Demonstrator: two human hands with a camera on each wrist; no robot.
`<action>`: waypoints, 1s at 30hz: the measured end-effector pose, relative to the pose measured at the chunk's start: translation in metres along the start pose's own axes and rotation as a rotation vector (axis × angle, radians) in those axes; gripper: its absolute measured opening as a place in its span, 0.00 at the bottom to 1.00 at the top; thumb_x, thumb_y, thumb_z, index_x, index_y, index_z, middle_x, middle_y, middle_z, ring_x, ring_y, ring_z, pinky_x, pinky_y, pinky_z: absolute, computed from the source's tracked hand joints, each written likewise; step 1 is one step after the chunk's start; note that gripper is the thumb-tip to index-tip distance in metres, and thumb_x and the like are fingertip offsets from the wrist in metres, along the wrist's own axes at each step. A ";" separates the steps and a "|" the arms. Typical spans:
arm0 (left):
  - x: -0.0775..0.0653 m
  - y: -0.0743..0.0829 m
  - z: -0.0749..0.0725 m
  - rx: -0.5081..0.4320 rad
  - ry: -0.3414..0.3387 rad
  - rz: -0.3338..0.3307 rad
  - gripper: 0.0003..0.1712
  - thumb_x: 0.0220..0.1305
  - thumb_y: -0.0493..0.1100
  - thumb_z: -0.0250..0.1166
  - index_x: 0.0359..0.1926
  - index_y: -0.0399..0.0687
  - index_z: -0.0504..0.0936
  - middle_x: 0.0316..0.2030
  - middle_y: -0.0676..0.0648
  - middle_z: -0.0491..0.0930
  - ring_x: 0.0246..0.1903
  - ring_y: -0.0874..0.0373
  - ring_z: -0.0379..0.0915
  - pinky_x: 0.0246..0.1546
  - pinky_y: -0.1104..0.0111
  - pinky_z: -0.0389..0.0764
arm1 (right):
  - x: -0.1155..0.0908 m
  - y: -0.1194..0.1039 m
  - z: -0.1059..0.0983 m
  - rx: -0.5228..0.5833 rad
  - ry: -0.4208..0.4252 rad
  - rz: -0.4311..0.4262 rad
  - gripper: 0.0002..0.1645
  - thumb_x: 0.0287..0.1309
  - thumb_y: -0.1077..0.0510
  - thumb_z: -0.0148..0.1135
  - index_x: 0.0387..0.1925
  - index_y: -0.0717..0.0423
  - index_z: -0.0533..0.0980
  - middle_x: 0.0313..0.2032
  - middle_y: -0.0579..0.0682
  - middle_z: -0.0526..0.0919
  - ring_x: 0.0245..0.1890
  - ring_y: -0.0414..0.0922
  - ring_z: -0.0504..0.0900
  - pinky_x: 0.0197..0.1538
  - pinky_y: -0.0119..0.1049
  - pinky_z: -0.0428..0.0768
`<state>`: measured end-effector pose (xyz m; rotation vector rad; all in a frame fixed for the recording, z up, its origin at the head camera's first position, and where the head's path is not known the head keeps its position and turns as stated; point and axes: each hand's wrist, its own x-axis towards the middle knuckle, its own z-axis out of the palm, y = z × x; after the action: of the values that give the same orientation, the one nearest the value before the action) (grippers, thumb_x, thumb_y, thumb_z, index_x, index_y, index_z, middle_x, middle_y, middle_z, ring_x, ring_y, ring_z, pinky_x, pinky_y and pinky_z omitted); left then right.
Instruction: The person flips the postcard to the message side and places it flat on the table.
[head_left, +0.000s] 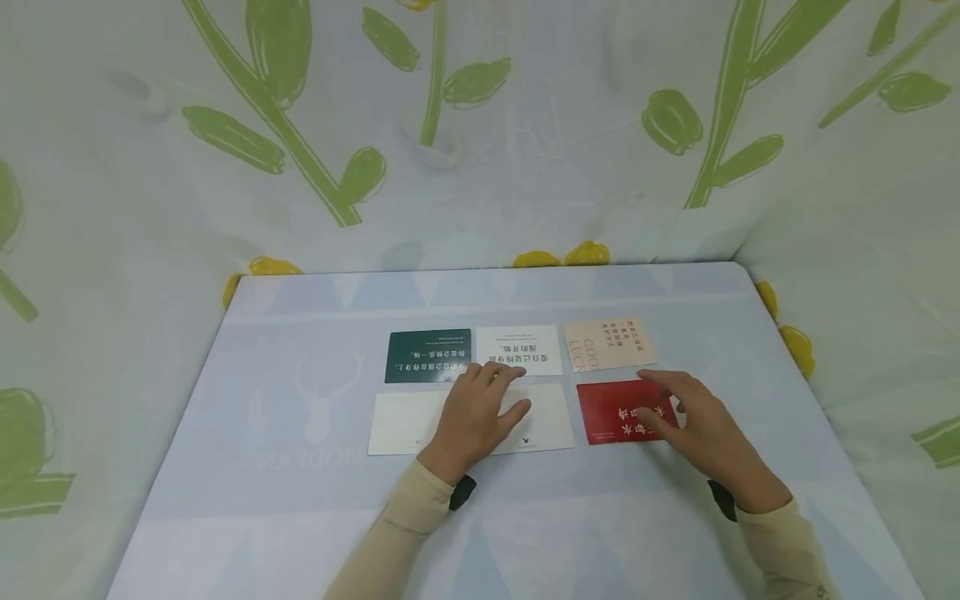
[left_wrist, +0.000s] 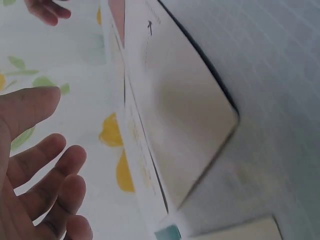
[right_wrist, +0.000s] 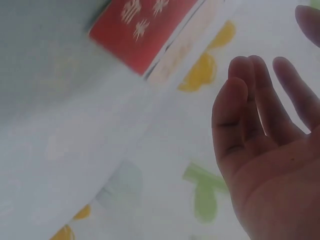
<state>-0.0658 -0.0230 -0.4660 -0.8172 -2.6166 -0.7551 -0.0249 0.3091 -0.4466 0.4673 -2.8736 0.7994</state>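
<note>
Cards seem to be being arranged; adjusting the red card (head_left: 606, 408) would call for fingertips at its edge. Its right edge lies under the right hand (head_left: 703, 429), arched, thumb well apart. Left of it, the left hand (head_left: 472, 417) spreads loosely over a white card (head_left: 551, 410). Neither grips anything; contact is hard to judge.

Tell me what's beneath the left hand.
From the head camera, the left hand overlaps the near-left white card and near-middle white card, plus parts of the green card and far white card. Any print underneath is hidden.
</note>
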 end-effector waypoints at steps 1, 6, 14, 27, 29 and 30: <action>0.002 0.002 0.002 -0.001 -0.016 0.004 0.24 0.63 0.50 0.72 0.58 0.48 0.82 0.49 0.48 0.82 0.44 0.52 0.75 0.45 0.63 0.78 | -0.001 0.002 -0.002 0.000 0.006 0.006 0.41 0.51 0.60 0.79 0.66 0.55 0.72 0.58 0.54 0.77 0.49 0.48 0.76 0.40 0.48 0.83; 0.012 0.015 0.009 0.000 -0.170 -0.018 0.29 0.66 0.56 0.68 0.63 0.50 0.78 0.54 0.48 0.80 0.50 0.52 0.74 0.51 0.62 0.77 | -0.004 0.012 -0.010 0.006 0.022 0.035 0.42 0.51 0.58 0.79 0.67 0.53 0.72 0.59 0.54 0.76 0.50 0.49 0.76 0.43 0.49 0.81; 0.032 0.036 0.023 0.019 -0.291 -0.018 0.34 0.65 0.61 0.68 0.66 0.51 0.76 0.58 0.49 0.78 0.54 0.53 0.70 0.53 0.62 0.75 | -0.009 0.022 -0.010 0.017 -0.034 0.078 0.43 0.50 0.58 0.80 0.67 0.56 0.70 0.62 0.59 0.73 0.55 0.56 0.73 0.47 0.61 0.81; 0.051 0.053 0.051 0.072 -0.427 0.049 0.38 0.63 0.65 0.67 0.67 0.49 0.76 0.58 0.49 0.77 0.53 0.54 0.68 0.50 0.65 0.73 | -0.008 0.037 -0.015 0.030 -0.173 0.156 0.42 0.54 0.57 0.77 0.69 0.57 0.68 0.62 0.62 0.71 0.59 0.61 0.70 0.46 0.59 0.83; 0.052 0.054 0.054 0.086 -0.438 0.042 0.39 0.62 0.66 0.68 0.66 0.49 0.76 0.57 0.49 0.77 0.51 0.54 0.68 0.49 0.65 0.73 | -0.005 0.039 -0.014 0.013 -0.179 0.143 0.41 0.55 0.57 0.76 0.68 0.57 0.69 0.62 0.62 0.72 0.58 0.60 0.71 0.46 0.58 0.83; 0.052 0.055 0.055 0.097 -0.444 0.038 0.39 0.61 0.66 0.68 0.66 0.49 0.76 0.57 0.48 0.77 0.51 0.53 0.68 0.49 0.65 0.73 | -0.003 0.040 -0.013 0.006 -0.185 0.141 0.41 0.55 0.57 0.76 0.68 0.57 0.69 0.61 0.62 0.72 0.57 0.60 0.71 0.46 0.58 0.83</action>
<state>-0.0811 0.0691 -0.4673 -1.1093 -2.9810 -0.4726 -0.0344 0.3493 -0.4558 0.3593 -3.1052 0.8271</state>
